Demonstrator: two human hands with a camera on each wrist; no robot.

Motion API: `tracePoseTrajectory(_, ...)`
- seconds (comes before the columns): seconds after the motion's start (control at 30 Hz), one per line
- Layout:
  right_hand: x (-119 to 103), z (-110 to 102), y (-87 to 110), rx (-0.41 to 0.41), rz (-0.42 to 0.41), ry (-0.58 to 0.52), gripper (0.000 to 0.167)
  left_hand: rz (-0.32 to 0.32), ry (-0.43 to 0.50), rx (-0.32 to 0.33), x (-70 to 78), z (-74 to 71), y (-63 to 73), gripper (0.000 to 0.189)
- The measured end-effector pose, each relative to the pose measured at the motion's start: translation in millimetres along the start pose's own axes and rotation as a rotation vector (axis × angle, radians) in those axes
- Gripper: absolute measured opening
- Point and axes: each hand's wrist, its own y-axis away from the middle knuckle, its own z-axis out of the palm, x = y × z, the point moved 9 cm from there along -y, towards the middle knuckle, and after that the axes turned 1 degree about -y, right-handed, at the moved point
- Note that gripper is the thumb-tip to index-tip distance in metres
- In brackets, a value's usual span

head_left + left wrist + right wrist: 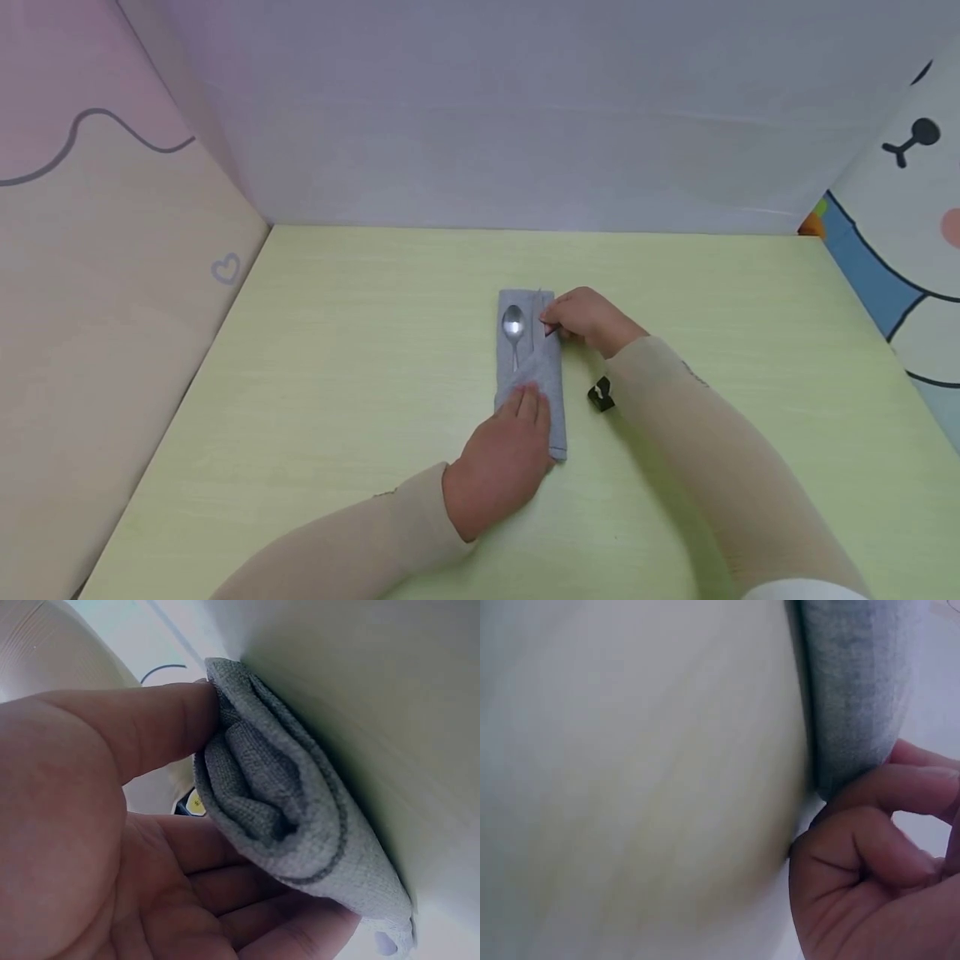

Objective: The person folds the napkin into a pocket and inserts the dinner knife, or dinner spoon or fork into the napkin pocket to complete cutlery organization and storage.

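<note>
A grey cloth napkin (557, 408), folded into a long narrow packet, lies on the table with a metal spoon (513, 321) on it. The spoon's bowl shows, while its lower handle is under a slanting fold. My left hand (498, 467) holds the near end, fingers over the top; the left wrist view shows the thumb at one side of the layered cloth (322, 825). At the upper right edge, my right hand (588, 317) pinches the napkin, beside a thin pale upright strip. In the right wrist view, its curled fingers (877, 847) meet the end of the fold.
A small black object with a pale marking (601, 394) lies right of the napkin, close to the right sleeve (697, 425). The pale yellow-green table (360, 333) meets a plain back wall (510, 150) and printed side panels.
</note>
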Motion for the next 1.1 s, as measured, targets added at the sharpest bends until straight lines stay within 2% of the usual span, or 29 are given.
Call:
tracePoseTrajectory(0.27, 1.6, 1.4, 2.4, 0.003, 0.018, 0.004, 0.021, 0.0, 0.019, -0.027, 1.2, 1.5, 0.9, 0.071)
tracePoseTrajectory(0.53, -1.2, 6.8, 7.4, -0.046, 0.011, -0.076, 0.017, -0.004, 0.008, -0.041, 1.8, 3.3, 1.6, 0.071)
tracePoseTrajectory(0.67, -2.6, 8.4, 7.6, -0.053, 0.001, -0.056, 0.015, -0.001, 0.007, -0.048, 1.6, 3.7, 2.3, 0.071)
tracePoseTrajectory(0.93, 0.0, 6.9, 6.4, -0.013, 0.023, -0.003, 0.015, 0.01, 0.0, -0.045, 2.0, 4.0, 3.4, 0.069)
tracePoseTrajectory(1.1, -0.2, 5.6, 6.4, 0.022, 0.015, 0.075, 0.014, 0.008, -0.013, -0.037, 2.4, 5.1, 3.2, 0.07)
